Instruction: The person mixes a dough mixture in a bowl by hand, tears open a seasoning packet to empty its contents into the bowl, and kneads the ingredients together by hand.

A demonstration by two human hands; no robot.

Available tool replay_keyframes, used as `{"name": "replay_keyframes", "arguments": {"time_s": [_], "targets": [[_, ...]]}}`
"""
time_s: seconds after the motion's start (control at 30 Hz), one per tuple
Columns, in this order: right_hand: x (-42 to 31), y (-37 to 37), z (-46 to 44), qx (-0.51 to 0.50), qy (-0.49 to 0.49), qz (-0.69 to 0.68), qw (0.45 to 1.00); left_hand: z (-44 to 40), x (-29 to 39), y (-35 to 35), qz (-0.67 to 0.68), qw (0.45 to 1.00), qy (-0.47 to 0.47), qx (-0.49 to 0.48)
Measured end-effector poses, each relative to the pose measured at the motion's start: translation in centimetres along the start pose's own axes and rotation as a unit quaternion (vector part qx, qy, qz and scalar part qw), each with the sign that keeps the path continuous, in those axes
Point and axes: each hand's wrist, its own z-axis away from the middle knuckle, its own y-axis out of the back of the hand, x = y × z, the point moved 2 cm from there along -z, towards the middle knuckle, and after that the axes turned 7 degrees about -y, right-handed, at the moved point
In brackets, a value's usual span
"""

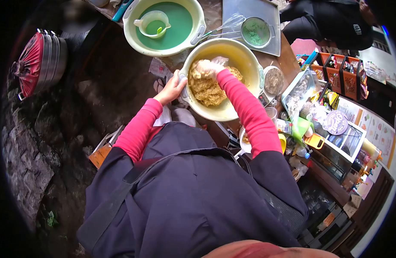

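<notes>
A large cream-yellow basin (248, 69) holds a lumpy golden-brown dough (210, 92). My left hand (173, 89) is closed on the basin's left handle. My right hand (207, 69), in a clear plastic glove, is down in the basin on the dough; its fingers are partly covered by the mixture. Behind this basin stands a second basin (129, 26) with green liquid, and a clear measuring cup (152, 23) floats or rests in it.
A metal tray (266, 10) with a whisk (228, 23) and a green-dusted sieve (256, 32) lies at the back. Right of the basin are a scale (273, 81), containers and orange baskets (350, 79). A person (327, 21) stands at upper right; a steamer (51, 60) is far left.
</notes>
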Motion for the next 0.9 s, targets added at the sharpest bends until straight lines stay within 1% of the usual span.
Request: {"name": "replay_keyframes", "arguments": {"time_s": [0.07,0.13,0.17,0.2,0.23,0.27,0.33,0.47,0.5,0.53,0.57,0.6,0.63,0.67,0.7,0.73,0.77,0.8,0.83,0.87,0.9], "targets": [[-1.6,0.2,1.6,-0.024,0.001,0.061,0.998,0.0,0.1,0.1,-0.004,1.0,-0.009,-0.006],[-3.1,1.1,4.0,-0.05,0.012,0.107,0.993,-0.2,-1.4,-0.3,-0.007,1.0,-0.003,0.007],[-3.9,1.8,5.6,-0.073,0.034,0.122,0.989,-0.5,-2.5,-0.3,-0.011,0.997,-0.066,0.025],[-3.4,0.3,6.5,-0.081,0.097,0.126,0.984,-0.6,-2.9,-0.4,-0.016,0.99,-0.13,0.042],[-0.7,-4.4,6.9,0.009,0.107,-0.067,0.992,0.1,0.1,0.1,0.028,1.0,0.011,-0.011],[2.1,-8.0,7.6,0.098,0.113,-0.256,0.955,0.0,0.2,0.1,0.029,0.999,0.009,-0.011],[3.4,-7.4,10.4,0.11,0.092,-0.277,0.95,0.0,-0.3,0.0,0.018,1.0,-0.009,0.002],[4.2,-5.3,14.9,0.17,0.018,-0.37,0.913,0.1,0.0,-0.1,0.01,1.0,-0.002,-0.001],[4.4,-6.8,13.8,0.166,-0.059,-0.478,0.861,0.1,0.5,-0.1,0.01,1.0,-0.004,-0.002],[5.3,-7.5,13.1,0.168,-0.06,-0.478,0.86,0.2,0.8,0.0,0.012,1.0,0.022,0.002],[4.8,-5.5,12.5,0.157,-0.055,-0.294,0.941,0.3,1.1,0.0,0.014,0.999,0.047,0.006],[4.4,-4.4,11.8,0.138,-0.05,-0.098,0.984,0.4,1.1,-0.1,0.013,0.999,0.047,0.005],[5.1,-5.2,10.2,0.14,-0.052,-0.099,0.984,0.5,1.2,-0.2,0.022,0.998,0.057,0.009],[6.3,-6.9,7.9,0.084,-0.102,-0.049,0.99,0.4,1.2,-0.1,0.03,0.997,0.065,0.014],[6.0,-6.4,7.1,0.028,-0.152,0.001,0.988,0.3,0.9,0.0,0.028,0.998,0.061,0.013],[6.2,-5.4,7.2,0.032,-0.153,0.001,0.988,0.2,0.6,0.0,0.024,0.999,0.048,0.008],[4.7,-0.8,8.5,-0.008,-0.185,-0.044,0.982,0.2,0.3,0.0,0.021,0.999,0.037,0.003],[3.9,1.5,9.4,-0.049,-0.219,-0.09,0.97,0.3,0.3,-0.1,0.021,0.999,0.036,0.0],[10.2,-8.3,6.2,0.133,0.037,-0.314,0.939,0.2,0.3,-0.1,0.035,0.999,0.036,-0.002],[10.3,-7.8,6.8,0.133,0.036,-0.312,0.94,0.1,0.3,-0.1,0.049,0.998,0.038,-0.002],[9.7,-6.7,8.1,0.103,0.016,-0.442,0.891,0.2,0.2,-0.1,0.05,0.998,0.038,-0.003]]}}
